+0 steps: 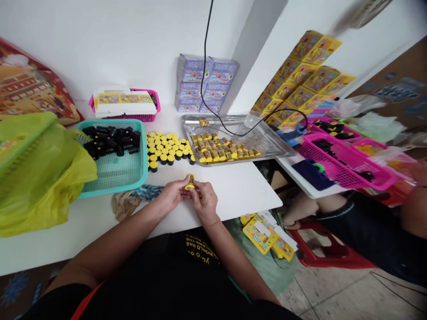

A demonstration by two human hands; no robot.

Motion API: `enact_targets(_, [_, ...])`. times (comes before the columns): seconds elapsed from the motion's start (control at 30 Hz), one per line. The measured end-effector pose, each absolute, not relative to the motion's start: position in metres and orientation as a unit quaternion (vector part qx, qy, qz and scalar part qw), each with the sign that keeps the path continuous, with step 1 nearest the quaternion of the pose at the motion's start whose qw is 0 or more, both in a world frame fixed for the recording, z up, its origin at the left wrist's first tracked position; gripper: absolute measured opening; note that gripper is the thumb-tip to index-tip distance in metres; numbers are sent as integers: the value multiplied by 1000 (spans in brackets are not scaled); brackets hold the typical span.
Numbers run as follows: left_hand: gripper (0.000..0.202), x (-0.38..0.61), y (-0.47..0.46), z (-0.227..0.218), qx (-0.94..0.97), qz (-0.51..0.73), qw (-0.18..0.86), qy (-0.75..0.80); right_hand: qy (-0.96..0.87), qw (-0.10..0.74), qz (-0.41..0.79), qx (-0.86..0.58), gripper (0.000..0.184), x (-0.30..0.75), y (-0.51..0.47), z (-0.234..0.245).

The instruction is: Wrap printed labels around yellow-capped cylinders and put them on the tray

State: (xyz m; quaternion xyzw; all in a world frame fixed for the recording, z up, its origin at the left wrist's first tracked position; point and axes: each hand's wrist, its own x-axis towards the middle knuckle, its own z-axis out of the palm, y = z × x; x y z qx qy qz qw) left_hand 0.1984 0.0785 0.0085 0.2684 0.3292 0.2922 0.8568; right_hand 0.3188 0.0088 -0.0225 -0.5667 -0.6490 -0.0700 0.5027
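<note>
Above the front of the white table, my left hand [174, 194] pinches a small gold-labelled container with a yellow cap [190, 182]. My right hand [205, 202] closes in from the other side, its fingers bent against the same container; a bit of gold shows by those fingers, too small to make out. Beyond my hands stand several black containers with yellow caps [163, 151] in loose rows. To their right, a metal tray [213, 164] carries several gold-wrapped containers with yellow ends [218, 149].
A teal basket [111, 178] of black containers stands left, near a yellow-green plastic bag [40, 178]. A cloth [125, 204] lies by my left forearm. Purple boxes [207, 84] and yellow boxes [293, 80] are stacked behind. A black cable [204, 66] hangs over the tray. Another person's leg [360, 226] is at right.
</note>
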Motion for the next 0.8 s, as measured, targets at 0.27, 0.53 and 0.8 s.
enact_targets(0.27, [22, 197, 79, 7, 250, 297, 862, 324, -649, 517, -19, -557, 25, 318, 11, -24])
enact_targets(0.53, [35, 200, 73, 5, 270, 288, 853, 341, -654, 516, -56, -550, 19, 317, 8, -27])
enact_targets(0.8, [28, 200, 73, 8, 282, 342, 841, 310, -646, 510, -106, -559, 29, 318, 8, -25])
